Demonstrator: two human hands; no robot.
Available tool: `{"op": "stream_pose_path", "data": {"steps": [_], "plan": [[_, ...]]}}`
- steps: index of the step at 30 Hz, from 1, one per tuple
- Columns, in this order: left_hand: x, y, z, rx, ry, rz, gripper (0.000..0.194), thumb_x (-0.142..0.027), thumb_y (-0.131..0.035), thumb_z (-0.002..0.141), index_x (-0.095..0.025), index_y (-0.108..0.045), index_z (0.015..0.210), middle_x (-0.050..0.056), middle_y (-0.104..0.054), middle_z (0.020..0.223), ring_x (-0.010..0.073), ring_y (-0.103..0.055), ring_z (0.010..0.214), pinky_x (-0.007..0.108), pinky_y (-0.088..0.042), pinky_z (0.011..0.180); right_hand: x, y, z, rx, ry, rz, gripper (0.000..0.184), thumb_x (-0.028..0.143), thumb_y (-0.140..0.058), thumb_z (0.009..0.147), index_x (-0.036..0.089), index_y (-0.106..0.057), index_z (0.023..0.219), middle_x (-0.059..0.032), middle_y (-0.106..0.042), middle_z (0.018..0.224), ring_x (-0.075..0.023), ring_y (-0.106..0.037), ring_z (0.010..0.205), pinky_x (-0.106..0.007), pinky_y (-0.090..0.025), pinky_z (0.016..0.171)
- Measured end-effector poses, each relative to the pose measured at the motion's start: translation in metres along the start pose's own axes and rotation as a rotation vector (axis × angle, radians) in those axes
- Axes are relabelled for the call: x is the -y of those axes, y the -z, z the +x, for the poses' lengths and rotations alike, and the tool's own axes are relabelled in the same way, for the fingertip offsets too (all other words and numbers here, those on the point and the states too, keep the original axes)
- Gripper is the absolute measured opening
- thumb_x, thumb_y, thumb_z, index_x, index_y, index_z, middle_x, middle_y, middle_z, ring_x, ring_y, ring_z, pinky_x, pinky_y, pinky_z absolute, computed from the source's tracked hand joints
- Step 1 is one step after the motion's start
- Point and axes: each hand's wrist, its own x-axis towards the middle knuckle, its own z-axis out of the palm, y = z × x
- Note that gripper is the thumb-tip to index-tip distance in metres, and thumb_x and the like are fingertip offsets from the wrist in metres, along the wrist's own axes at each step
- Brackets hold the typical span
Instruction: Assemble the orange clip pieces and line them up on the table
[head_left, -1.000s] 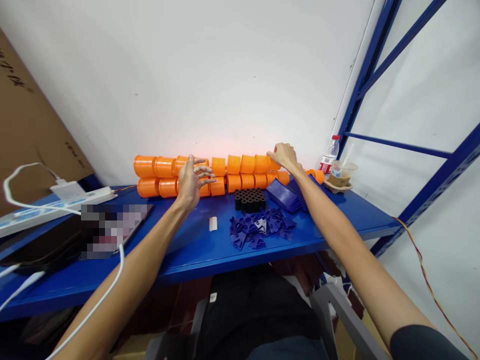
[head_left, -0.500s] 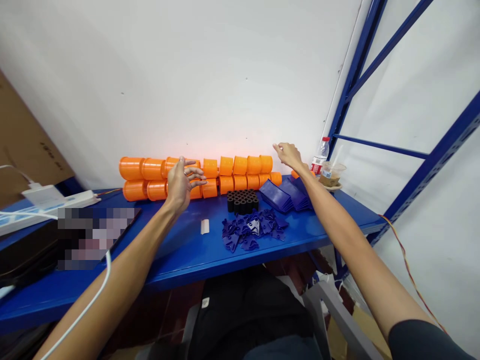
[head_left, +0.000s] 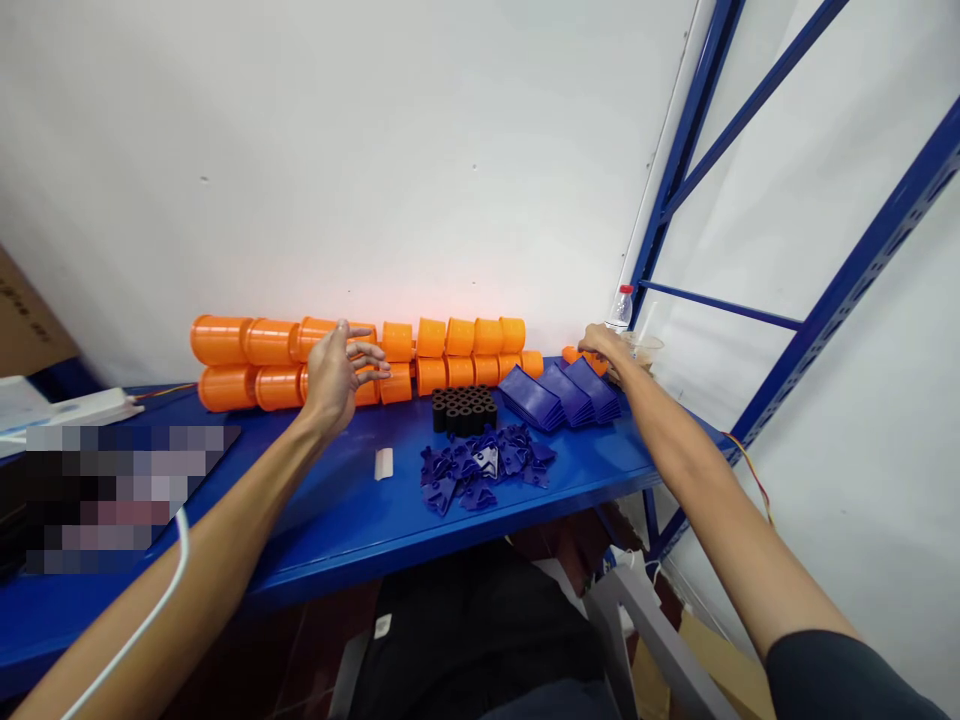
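My left hand (head_left: 334, 375) is raised in front of the stacked orange cups (head_left: 221, 342), fingers apart with nothing in them. The cups lie on their sides in two rows along the wall. Far to the right, my right hand (head_left: 604, 342) reaches down, fingers bent, over small orange pieces (head_left: 574, 355) behind the fanned blue plates (head_left: 534, 398). Its fingertips are partly hidden, and I cannot tell whether they grip a piece. Between my arms stand black cylinders with holes (head_left: 465, 412), packed together. In front of them lies a pile of flat blue parts (head_left: 484, 468).
A bottle with a red cap (head_left: 620, 308) and a clear plastic cup (head_left: 643, 345) stand by the blue rack post (head_left: 651, 250). A small whitish piece (head_left: 384, 463) lies on the blue table (head_left: 322, 540). A power strip (head_left: 97, 408) and white cable (head_left: 180, 560) are on the left.
My right hand has come down from in front of the wall to the small orange pieces. My left hand stays open by the cups. The view has turned slightly right.
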Motion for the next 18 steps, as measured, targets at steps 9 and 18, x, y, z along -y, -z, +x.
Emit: {"op": "stream_pose_path", "data": {"steps": [9,18], "plan": [[-0.002,-0.002,-0.003,-0.012,0.014,0.010,0.038,-0.047,-0.048,0.117,-0.017,-0.062,0.098,0.000,-0.064,0.061,0.0152,-0.062,0.052,0.026,-0.057,0.051,-0.007,-0.008,0.012,-0.033,-0.032,0.098,0.035,0.015,-0.075,0.095,-0.002,-0.081,0.125,-0.0282,-0.083,0.109,-0.0287,-0.083,0.095,-0.031,-0.060,0.079],[0.005,0.000,0.000,0.018,-0.027,-0.006,0.047,-0.065,-0.068,0.101,-0.019,-0.063,0.096,0.000,-0.064,0.062,0.0158,-0.063,0.049,0.024,-0.056,0.049,-0.005,0.002,0.014,-0.217,-0.071,0.223,0.046,0.018,-0.064,0.100,-0.003,-0.072,0.141,-0.0348,-0.074,0.137,-0.0377,-0.076,0.127,-0.034,-0.057,0.086]]}}
